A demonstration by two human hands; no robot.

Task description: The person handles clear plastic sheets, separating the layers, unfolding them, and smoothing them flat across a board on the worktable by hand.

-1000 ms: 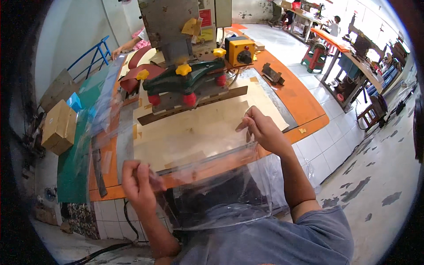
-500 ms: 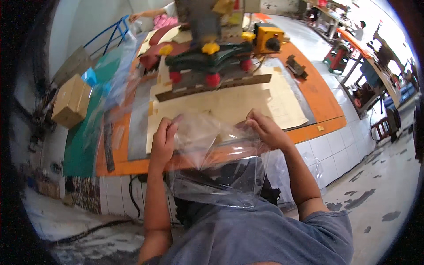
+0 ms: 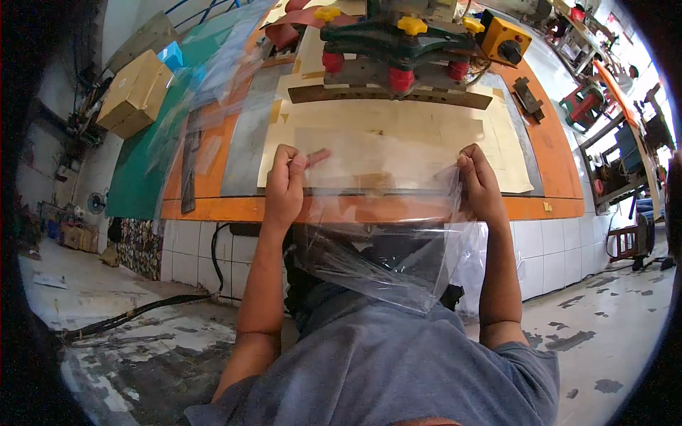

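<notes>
A clear plastic sheet hangs between my two hands over the front edge of the table, its lower part draping toward my lap. My left hand pinches its upper left corner between thumb and fingers, with one finger pointing inward behind the film. At the upper right corner, my right hand grips the film the same way. Behind the sheet lies a pale yellow board, seen partly through the plastic. Over that board stands a press head with a long metal bar along its lower front.
The orange table carries a grey plate under the board. A dark metal strip and loose clear film lie at left, near a cardboard box on a green surface. A yellow control box and metal block are at right.
My hands have spread farther apart, pulling the sheet's upper part flatter and wider. The view has tilted down, and another person's arm at the far side has gone out of sight.
</notes>
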